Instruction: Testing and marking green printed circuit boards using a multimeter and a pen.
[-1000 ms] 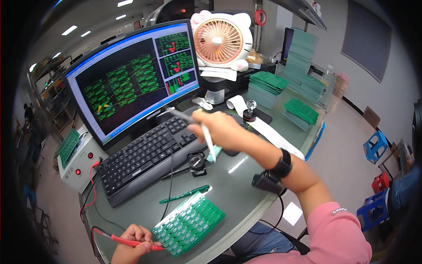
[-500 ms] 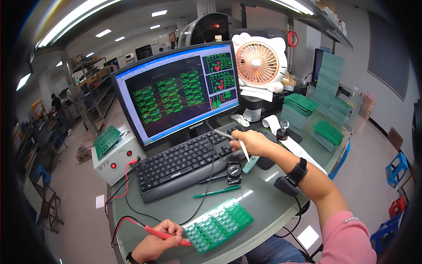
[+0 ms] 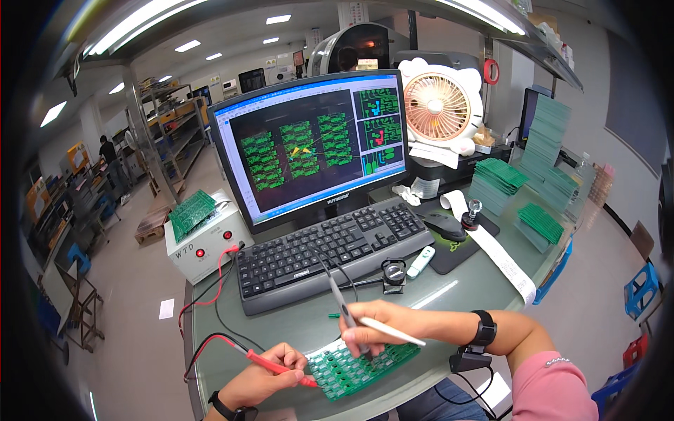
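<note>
A green circuit board panel [image 3: 340, 382] lies at the desk's front edge, covered with rows of small parts. My left hand [image 3: 274, 372] is closed on a red test probe [image 3: 265, 362], its tip at the board's left edge. Over the board, my right hand [image 3: 379, 324] grips a grey test probe [image 3: 338, 291] with a dark tip that points down at the panel. A white pointed stick [image 3: 394, 332] is also held in that hand, slanting out to the right. Whether the dark tip touches the board I cannot tell. A green pen [image 3: 333, 316] is mostly hidden behind my right hand.
Behind stand a black keyboard [image 3: 330, 252] and a monitor [image 3: 246, 203] with green board layouts. At left is a white box [image 3: 210, 242] with red sockets. A mouse [image 3: 445, 226], a stamp [image 3: 470, 217], a paper strip [image 3: 502, 263] and board stacks [image 3: 495, 186] are at right.
My right hand has moved from the keyboard's right end down to the board, carrying the grey probe and white stick. The highlights on the screen differ. My left hand stays at the board's left edge.
</note>
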Motion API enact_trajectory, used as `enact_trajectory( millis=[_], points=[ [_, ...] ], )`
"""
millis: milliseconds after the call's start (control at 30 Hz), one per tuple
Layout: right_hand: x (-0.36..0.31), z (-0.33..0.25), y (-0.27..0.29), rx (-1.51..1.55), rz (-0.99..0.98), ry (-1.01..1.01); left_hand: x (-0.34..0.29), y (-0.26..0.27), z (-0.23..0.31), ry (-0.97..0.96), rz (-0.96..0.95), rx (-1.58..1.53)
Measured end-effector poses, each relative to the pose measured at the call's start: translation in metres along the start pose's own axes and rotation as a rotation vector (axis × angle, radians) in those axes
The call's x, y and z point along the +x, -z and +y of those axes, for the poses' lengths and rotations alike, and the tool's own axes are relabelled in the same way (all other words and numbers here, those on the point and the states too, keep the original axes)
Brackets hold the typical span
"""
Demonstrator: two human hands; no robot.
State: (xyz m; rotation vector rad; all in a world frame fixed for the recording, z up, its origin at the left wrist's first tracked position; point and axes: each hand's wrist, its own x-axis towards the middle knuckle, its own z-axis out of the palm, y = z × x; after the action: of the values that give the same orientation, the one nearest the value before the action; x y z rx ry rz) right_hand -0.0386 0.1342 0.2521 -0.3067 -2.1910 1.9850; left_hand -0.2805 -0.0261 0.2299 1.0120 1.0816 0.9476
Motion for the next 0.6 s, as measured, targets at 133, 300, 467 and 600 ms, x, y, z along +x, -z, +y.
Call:
enact_trajectory(
  millis=[133,300,467,600],
  points=[
    [0.001,0.014,-0.002,0.019,-0.077,-0.047,0.001,-0.004,0.004,0.012,-0.009,-0.038],
    [0.004,0.02,-0.001,0.024,-0.092,-0.072,0.005,-0.003,0.001,-0.002,0.0,-0.015],
    [0.003,0.017,-0.002,0.082,-0.075,-0.048,0.01,-0.006,0.0,-0.064,0.04,-0.058],
    [0.0,0.012,-0.007,0.327,0.01,0.064,-0.004,-0.006,0.014,-0.012,0.059,0.014]
  ],
)
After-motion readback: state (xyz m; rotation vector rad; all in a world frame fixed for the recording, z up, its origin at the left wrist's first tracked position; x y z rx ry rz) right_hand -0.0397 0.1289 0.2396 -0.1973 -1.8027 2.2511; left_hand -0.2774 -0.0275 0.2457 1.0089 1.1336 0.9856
